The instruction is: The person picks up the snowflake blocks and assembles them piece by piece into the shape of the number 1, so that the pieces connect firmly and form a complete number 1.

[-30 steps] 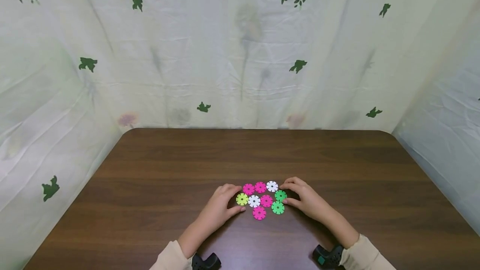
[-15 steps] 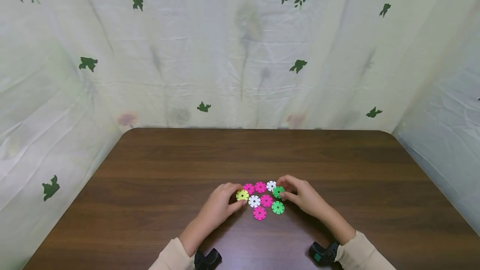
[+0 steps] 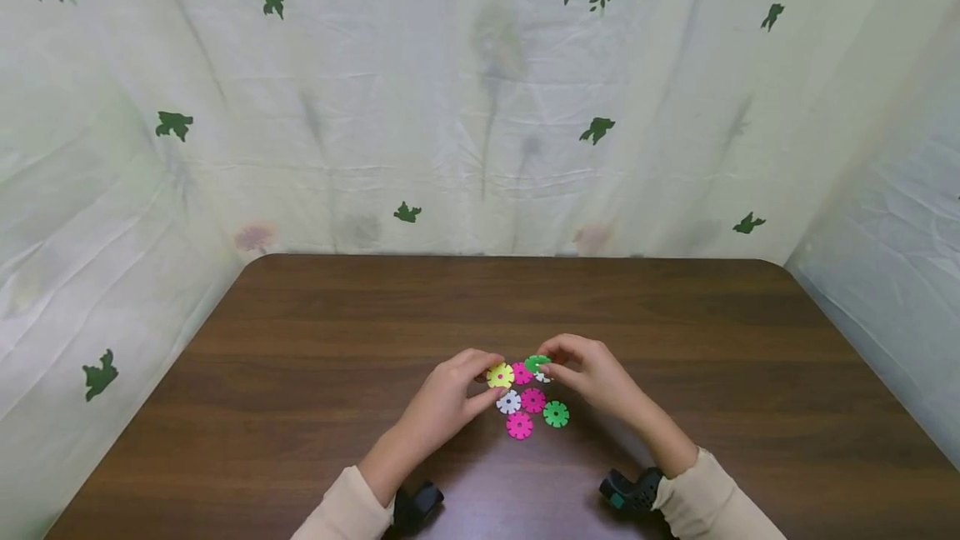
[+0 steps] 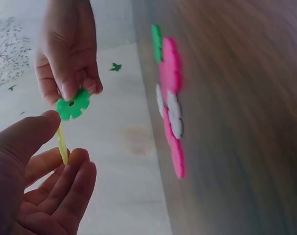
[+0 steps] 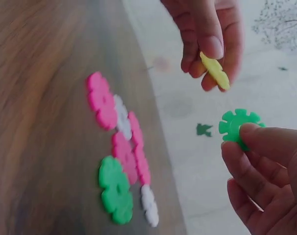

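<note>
Between thumb and fingers, my left hand (image 3: pixel 450 397) pinches a yellow notched plastic disc (image 3: pixel 498 376), raised off the table. My right hand (image 3: pixel 603 382) pinches a green notched disc (image 5: pixel 231 123) by its edge, also in the air. In the left wrist view the green disc (image 4: pixel 76 106) hangs close to the yellow disc (image 4: pixel 62 147), which is seen edge-on; whether they touch I cannot tell. Below them on the table lie pink discs (image 3: pixel 533 400), white discs (image 3: pixel 508 402) and one more green disc (image 3: pixel 556 414). The raised discs and hands partly hide the back row.
The brown wooden table (image 3: pixel 300 407) stretches out on all sides of the discs. A pale curtain (image 3: pixel 450 107) with printed birds and leaves hangs behind it. Black devices (image 3: pixel 633 490) are strapped at both wrists.
Both hands have lifted a disc off the table, yellow in the left and green in the right. They have risen and moved toward each other; the other discs look unmoved.
</note>
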`<state>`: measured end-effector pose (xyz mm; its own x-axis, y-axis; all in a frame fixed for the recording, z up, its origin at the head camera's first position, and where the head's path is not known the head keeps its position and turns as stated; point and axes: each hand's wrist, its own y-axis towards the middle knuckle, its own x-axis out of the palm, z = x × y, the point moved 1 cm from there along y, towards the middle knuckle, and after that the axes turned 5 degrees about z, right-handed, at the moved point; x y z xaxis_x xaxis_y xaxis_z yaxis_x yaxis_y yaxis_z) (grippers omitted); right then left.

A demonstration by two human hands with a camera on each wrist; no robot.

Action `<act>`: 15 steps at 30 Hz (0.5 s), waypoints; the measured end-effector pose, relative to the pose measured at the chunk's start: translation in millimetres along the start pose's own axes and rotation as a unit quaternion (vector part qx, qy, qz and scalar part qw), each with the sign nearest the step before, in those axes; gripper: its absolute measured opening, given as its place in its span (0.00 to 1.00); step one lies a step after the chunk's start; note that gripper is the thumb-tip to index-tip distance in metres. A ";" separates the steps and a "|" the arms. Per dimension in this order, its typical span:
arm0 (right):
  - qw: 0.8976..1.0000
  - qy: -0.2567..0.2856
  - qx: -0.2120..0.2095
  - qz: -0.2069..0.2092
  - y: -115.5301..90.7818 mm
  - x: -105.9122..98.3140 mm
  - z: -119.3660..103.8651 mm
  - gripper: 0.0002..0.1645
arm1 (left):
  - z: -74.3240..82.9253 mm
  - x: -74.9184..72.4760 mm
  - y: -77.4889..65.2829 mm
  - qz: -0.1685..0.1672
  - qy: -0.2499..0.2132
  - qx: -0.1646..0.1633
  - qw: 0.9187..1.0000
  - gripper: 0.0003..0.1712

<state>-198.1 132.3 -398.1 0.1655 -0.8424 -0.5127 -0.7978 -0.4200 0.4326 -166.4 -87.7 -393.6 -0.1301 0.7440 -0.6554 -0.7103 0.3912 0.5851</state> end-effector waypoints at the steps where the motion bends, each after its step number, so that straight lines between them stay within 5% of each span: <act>1: 1.000 0.003 -0.001 0.001 0.8 0.4 -2.4 0.06 | 0.7 0.3 0.9 0.001 -0.016 -0.002 1.000 0.19; 6: 1.000 0.028 0.002 -0.005 1.6 3.2 -12.1 0.06 | 3.8 1.7 2.0 0.002 -0.064 -0.008 0.998 0.18; 15: 0.999 0.032 -0.025 0.001 1.9 -2.8 -47.7 0.06 | 5.5 4.3 0.4 0.004 -0.082 -0.011 0.997 0.17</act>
<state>-172.4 117.8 -360.5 0.2026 -0.8626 -0.4635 -0.7680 -0.4336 0.4714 -163.4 -81.3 -393.5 -0.0222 0.8266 -0.5624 -0.7248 0.3742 0.5785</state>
